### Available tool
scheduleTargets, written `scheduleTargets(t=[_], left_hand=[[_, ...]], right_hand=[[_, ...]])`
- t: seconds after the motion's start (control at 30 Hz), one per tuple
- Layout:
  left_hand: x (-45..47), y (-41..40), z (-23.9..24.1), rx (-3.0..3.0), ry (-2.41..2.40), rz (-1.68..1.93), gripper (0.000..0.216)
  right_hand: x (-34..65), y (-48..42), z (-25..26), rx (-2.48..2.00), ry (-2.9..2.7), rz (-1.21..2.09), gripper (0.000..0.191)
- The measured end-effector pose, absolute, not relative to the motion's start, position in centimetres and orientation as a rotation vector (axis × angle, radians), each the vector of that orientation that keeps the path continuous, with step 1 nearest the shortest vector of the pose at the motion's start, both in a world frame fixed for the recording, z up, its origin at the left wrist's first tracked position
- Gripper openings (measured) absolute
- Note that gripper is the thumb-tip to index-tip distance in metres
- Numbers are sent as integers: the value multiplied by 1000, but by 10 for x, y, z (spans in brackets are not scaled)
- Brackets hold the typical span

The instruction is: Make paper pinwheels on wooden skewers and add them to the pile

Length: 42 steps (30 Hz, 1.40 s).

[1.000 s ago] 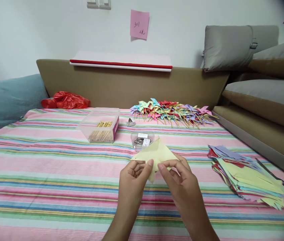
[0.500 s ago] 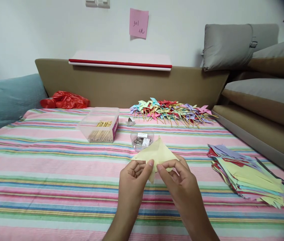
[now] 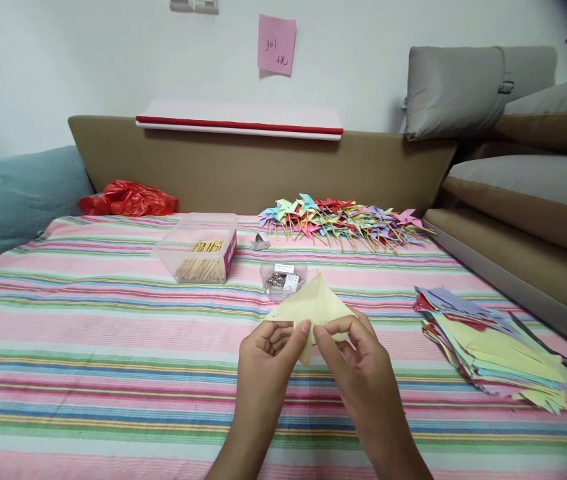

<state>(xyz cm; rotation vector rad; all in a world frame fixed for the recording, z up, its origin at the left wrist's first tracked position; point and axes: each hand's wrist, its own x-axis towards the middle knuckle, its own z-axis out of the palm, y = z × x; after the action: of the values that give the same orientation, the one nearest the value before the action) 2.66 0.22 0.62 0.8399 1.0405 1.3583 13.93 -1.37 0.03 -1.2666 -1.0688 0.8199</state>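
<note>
A pale yellow sheet of paper [image 3: 313, 300], cut and partly folded with pointed corners, is held up above the striped cloth. My left hand [image 3: 271, 350] pinches its left side, thumb on the near face and fingers curled behind. From the right, my right hand [image 3: 356, 350] grips it in the same way, thumb and forefinger near the middle. Both thumb tips are close together at the paper's centre. Just beyond the paper stands a round clear tub [image 3: 282, 280] of small dark metal pieces, partly hidden by it.
A clear plastic box [image 3: 196, 250] of wooden sticks stands left of the tub, near a small metallic piece [image 3: 260, 241]. Several finished paper pinwheels [image 3: 343, 223] lie at the back. On the right are a stack of coloured paper [image 3: 503, 353], scissors [image 3: 548, 350] and cushions [image 3: 528, 200].
My left thumb has shifted slightly to the right, closer to the paper's centre. Both hands keep their hold, and the paper's lower point has moved a little.
</note>
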Motion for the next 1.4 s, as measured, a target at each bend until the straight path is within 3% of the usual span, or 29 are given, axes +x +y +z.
scheduleTargets(t=[1.4], left_hand=[[28,5,5,818,991,1349,24]], right_hand=[[130,-16,2,-1200,-1002,836,27]])
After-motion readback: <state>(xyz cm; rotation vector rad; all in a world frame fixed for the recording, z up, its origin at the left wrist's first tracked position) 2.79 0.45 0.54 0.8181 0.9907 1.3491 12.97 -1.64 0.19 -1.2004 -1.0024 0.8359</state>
